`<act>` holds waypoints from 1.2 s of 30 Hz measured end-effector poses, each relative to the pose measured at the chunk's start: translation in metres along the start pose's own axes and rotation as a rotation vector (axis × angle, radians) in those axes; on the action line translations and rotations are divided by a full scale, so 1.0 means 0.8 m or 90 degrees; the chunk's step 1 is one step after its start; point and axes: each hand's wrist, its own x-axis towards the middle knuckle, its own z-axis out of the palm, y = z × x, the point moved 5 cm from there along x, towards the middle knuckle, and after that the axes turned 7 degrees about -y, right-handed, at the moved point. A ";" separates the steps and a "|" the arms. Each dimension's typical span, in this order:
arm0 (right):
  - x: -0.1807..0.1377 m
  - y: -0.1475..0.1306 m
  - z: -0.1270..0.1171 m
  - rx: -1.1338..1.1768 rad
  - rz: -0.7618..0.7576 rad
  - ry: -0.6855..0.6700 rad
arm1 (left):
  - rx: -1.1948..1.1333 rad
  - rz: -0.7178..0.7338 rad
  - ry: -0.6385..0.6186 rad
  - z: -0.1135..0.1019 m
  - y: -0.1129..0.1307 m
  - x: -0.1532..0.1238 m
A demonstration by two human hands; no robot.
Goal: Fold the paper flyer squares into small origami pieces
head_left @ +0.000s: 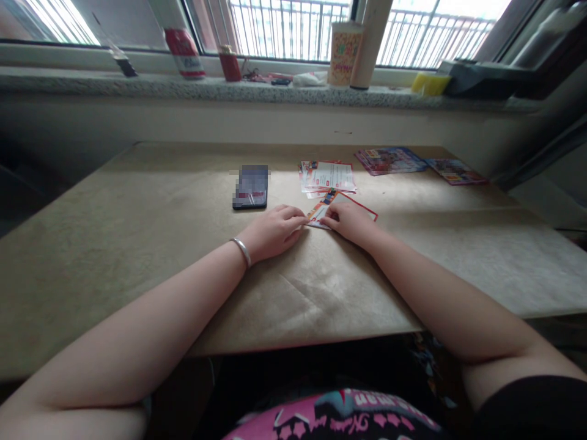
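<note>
A small printed leaflet [323,208] with a red border lies on the brown table [137,232] in front of me. My left hand [273,232], with a silver bracelet on the wrist, pinches its near left edge with curled fingers. My right hand [351,221] presses down on the leaflet's near right part, fingers bent. Just beyond the leaflet lies a small stack of similar leaflets [328,177].
A dark phone [250,187] lies left of the stack. Two colourful booklets [391,160] [456,172] lie at the far right. The windowsill behind holds a red can [184,54], a small red cup [229,64], a paper cup [344,54] and a yellow sponge [430,84].
</note>
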 end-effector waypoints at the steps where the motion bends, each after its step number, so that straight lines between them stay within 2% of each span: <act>1: 0.002 -0.004 0.001 0.000 -0.017 0.008 | 0.003 0.015 -0.011 0.002 0.003 0.001; 6: 0.004 -0.012 -0.002 -0.011 -0.035 0.022 | 0.027 0.025 -0.052 0.007 0.011 0.002; 13: -0.009 0.028 -0.010 0.075 0.051 -0.013 | 0.065 0.022 -0.057 0.004 0.016 0.001; 18: -0.004 0.037 -0.007 0.172 0.064 0.038 | 0.053 0.044 -0.049 0.004 0.013 0.002; 21: 0.004 0.034 -0.006 0.155 0.049 0.061 | 0.052 0.055 -0.053 0.005 0.014 0.003; 28: 0.005 0.040 -0.004 0.121 0.044 0.048 | 0.032 0.035 -0.078 0.010 0.014 0.005; 36: 0.009 0.041 -0.005 0.108 0.050 0.100 | -0.044 0.049 -0.087 0.013 0.011 0.005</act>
